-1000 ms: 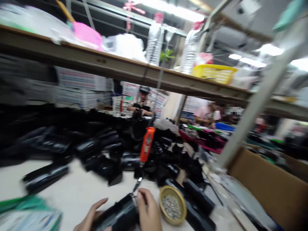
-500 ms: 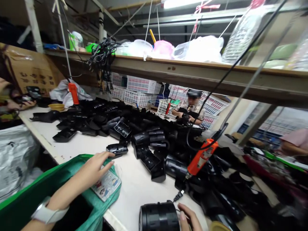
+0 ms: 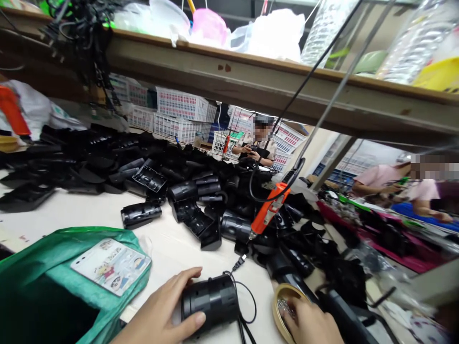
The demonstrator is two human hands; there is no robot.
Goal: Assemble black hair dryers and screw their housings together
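Note:
My left hand (image 3: 172, 310) is wrapped round a black cylindrical housing (image 3: 210, 303) that lies on the white table (image 3: 186, 255). A black cord with a plug (image 3: 239, 262) runs from this housing. My right hand (image 3: 311, 320) reaches into a tan bowl (image 3: 278, 306) of small metal screws (image 3: 287, 308); its fingertips are down among them, so what they pinch is hidden. Above the table, an orange electric screwdriver (image 3: 268, 208) hangs tip down between the housing and the heap of black plastic parts (image 3: 193, 222).
A green bag (image 3: 46, 267) at the left has a cartoon-decorated phone (image 3: 113, 265) on it. A shelf beam (image 3: 229, 71) crosses overhead, with hanging cords (image 3: 86, 48). White crates (image 3: 182, 105) stand behind. One person (image 3: 256, 143) works opposite, others at the right.
My left hand has come from above the green bag onto the black housing. My right hand has left the housing and gone into the bowl. The view has swung to the right.

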